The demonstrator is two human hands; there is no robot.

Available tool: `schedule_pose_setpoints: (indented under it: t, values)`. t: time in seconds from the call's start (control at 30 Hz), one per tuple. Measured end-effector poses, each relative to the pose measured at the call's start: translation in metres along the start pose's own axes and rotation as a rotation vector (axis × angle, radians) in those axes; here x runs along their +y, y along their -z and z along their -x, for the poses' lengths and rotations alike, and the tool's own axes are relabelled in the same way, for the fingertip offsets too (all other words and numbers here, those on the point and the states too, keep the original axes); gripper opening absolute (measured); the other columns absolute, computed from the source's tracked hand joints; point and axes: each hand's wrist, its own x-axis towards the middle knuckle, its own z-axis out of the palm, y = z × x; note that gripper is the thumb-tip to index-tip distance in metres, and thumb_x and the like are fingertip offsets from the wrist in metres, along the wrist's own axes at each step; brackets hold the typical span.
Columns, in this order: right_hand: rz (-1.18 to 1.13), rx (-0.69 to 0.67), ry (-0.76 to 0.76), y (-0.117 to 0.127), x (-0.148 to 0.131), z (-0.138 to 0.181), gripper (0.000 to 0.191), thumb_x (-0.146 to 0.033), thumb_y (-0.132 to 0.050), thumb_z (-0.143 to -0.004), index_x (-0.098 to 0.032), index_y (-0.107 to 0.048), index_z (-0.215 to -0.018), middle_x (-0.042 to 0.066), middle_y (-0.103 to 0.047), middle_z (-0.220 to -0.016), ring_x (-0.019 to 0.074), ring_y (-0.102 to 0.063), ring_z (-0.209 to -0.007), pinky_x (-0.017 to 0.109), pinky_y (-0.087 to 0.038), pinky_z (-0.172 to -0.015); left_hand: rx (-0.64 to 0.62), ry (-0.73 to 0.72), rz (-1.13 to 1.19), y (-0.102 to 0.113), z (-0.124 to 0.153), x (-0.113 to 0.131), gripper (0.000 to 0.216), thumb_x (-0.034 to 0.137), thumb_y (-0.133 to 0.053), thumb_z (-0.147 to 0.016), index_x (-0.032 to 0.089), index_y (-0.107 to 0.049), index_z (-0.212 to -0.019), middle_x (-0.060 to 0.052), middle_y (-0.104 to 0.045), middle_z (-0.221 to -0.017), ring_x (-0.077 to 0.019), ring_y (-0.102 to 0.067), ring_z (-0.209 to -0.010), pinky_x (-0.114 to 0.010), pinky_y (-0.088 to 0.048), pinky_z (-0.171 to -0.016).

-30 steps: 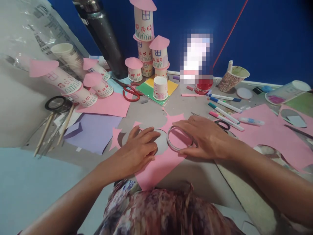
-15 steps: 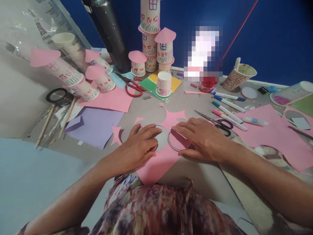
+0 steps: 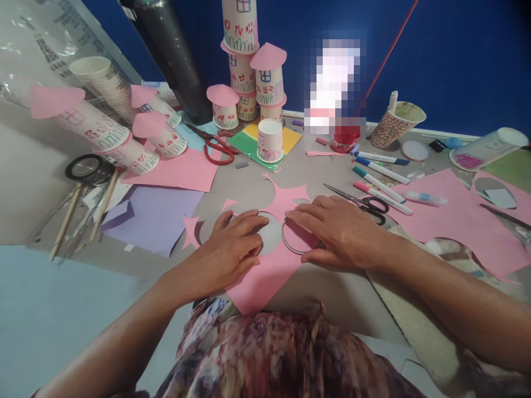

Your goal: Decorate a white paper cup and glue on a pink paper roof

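Pressing flat on the pink paper sheet (image 3: 265,276), our left hand (image 3: 232,249) lies open, fingers spread, over the paper's left part. Our right hand (image 3: 344,232) also lies open, palm down, fingers resting on a clear ring (image 3: 296,240) that sits flat on the sheet; neither hand grips anything. The sheet lies at table centre, directly before us, its long axis running from 7 o'clock to 1 o'clock, one corner pointing toward our body. A round hole (image 3: 269,232) shows in it between the two hands, just beside the ring. At 2 o'clock of the right hand lie black-handled scissors (image 3: 365,202), blades pointing toward 10 o'clock, with markers (image 3: 379,185) beyond. At 1 o'clock stands a patterned paper cup (image 3: 394,130) holding a white stick-like item. At 12 o'clock an upturned paper cup (image 3: 269,141) stands on coloured sheets (image 3: 253,143); we cannot tell its contents. Red scissors (image 3: 218,152) lie at 11 o'clock.
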Motion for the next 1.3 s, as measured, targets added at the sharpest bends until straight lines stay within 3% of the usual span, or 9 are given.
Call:
schedule_pose_setpoints:
  t: [0.1,0.27,0.4,0.5,0.6,0.7,0.9,1.13,1.3]
  values:
    - [-0.010,0.124,-0.049,0.008,0.007,0.002,0.077,-0.059,-0.070,-0.093,-0.012,-0.053,-0.151,0.020,-0.070,-0.138,0.0352,-0.064,-0.107,0.046,-0.048,-0.087,0.016,-0.021,-0.016,-0.001,0.000,-0.003,0.011,0.021,-0.060,-0.098,0.022,-0.062,-0.087,-0.009,-0.059,-0.152,-0.0326,-0.043,-0.151,-0.061,-0.024,-0.128]
    - [0.076,0.326,-0.342,0.020,0.034,0.009,0.039,-0.042,-0.057,-0.102,-0.016,-0.072,-0.127,0.014,-0.081,-0.101,0.0311,-0.068,-0.095,0.038,-0.044,-0.075,0.039,-0.046,-0.076,-0.004,0.002,-0.011,0.008,0.024,-0.059,-0.098,0.025,-0.057,-0.091,-0.007,-0.059,-0.152,-0.0327,-0.046,-0.150,-0.063,-0.029,-0.125]
    - [0.051,0.377,-0.445,0.023,0.050,0.012,0.029,-0.037,-0.056,-0.101,-0.020,-0.078,-0.110,0.008,-0.081,-0.091,0.0253,-0.069,-0.086,0.034,-0.038,-0.070,0.149,-0.047,-0.111,-0.003,-0.004,-0.006,0.006,0.034,-0.060,-0.102,0.027,-0.059,-0.101,-0.007,-0.063,-0.149,-0.0317,-0.051,-0.147,-0.061,-0.033,-0.125]
    - [0.039,0.382,-0.516,0.026,0.053,0.010,0.027,-0.037,-0.057,-0.100,-0.021,-0.079,-0.105,0.007,-0.081,-0.091,0.0244,-0.069,-0.087,0.033,-0.034,-0.069,0.279,-0.005,-0.112,-0.004,-0.017,0.009,0.031,0.043,-0.062,-0.102,0.027,-0.057,-0.128,-0.012,-0.058,-0.154,-0.0335,-0.050,-0.149,-0.060,-0.041,-0.122]
    - [0.039,0.317,-0.580,0.030,0.053,0.009,0.027,-0.038,-0.058,-0.101,-0.023,-0.079,-0.104,0.007,-0.082,-0.096,0.0248,-0.069,-0.088,0.033,-0.031,-0.068,0.299,-0.020,-0.124,-0.011,-0.033,0.025,0.069,0.056,-0.066,-0.097,0.026,-0.041,-0.154,-0.017,-0.046,-0.164,-0.0372,-0.043,-0.154,-0.059,-0.043,-0.121]
    - [0.053,0.268,-0.592,0.034,0.055,0.011,0.028,-0.038,-0.055,-0.103,-0.023,-0.078,-0.110,0.009,-0.082,-0.101,0.0265,-0.070,-0.091,0.033,-0.031,-0.067,0.244,-0.081,-0.159,-0.020,-0.045,0.032,0.090,0.061,-0.068,-0.094,0.026,-0.025,-0.165,-0.019,-0.041,-0.167,-0.0387,-0.039,-0.157,-0.058,-0.043,-0.122]
    - [0.079,0.222,-0.520,0.034,0.064,0.014,0.027,-0.036,-0.056,-0.103,-0.019,-0.077,-0.104,0.014,-0.081,-0.098,0.0305,-0.073,-0.092,0.034,-0.035,-0.064,0.242,-0.077,-0.189,-0.035,-0.048,0.028,0.091,0.050,-0.067,-0.099,0.027,-0.015,-0.170,-0.019,-0.042,-0.166,-0.0371,-0.037,-0.157,-0.057,-0.042,-0.123]
    - [0.087,0.283,-0.468,0.029,0.077,0.015,0.015,-0.025,-0.064,-0.096,-0.020,-0.077,-0.103,0.012,-0.080,-0.090,0.0301,-0.073,-0.089,0.035,-0.044,-0.067,0.234,-0.070,-0.236,-0.047,-0.051,0.028,0.078,0.045,-0.063,-0.102,0.024,-0.024,-0.167,-0.021,-0.048,-0.161,-0.0364,-0.044,-0.152,-0.062,-0.036,-0.125]
    - [0.067,0.328,-0.464,0.026,0.083,0.017,0.021,-0.018,-0.062,-0.093,-0.025,-0.078,-0.104,0.008,-0.080,-0.094,0.0295,-0.074,-0.093,0.037,-0.049,-0.074,0.212,-0.046,-0.246,-0.046,-0.054,0.032,0.073,0.043,-0.062,-0.103,0.026,-0.027,-0.164,-0.020,-0.049,-0.160,-0.0359,-0.045,-0.152,-0.062,-0.035,-0.125]
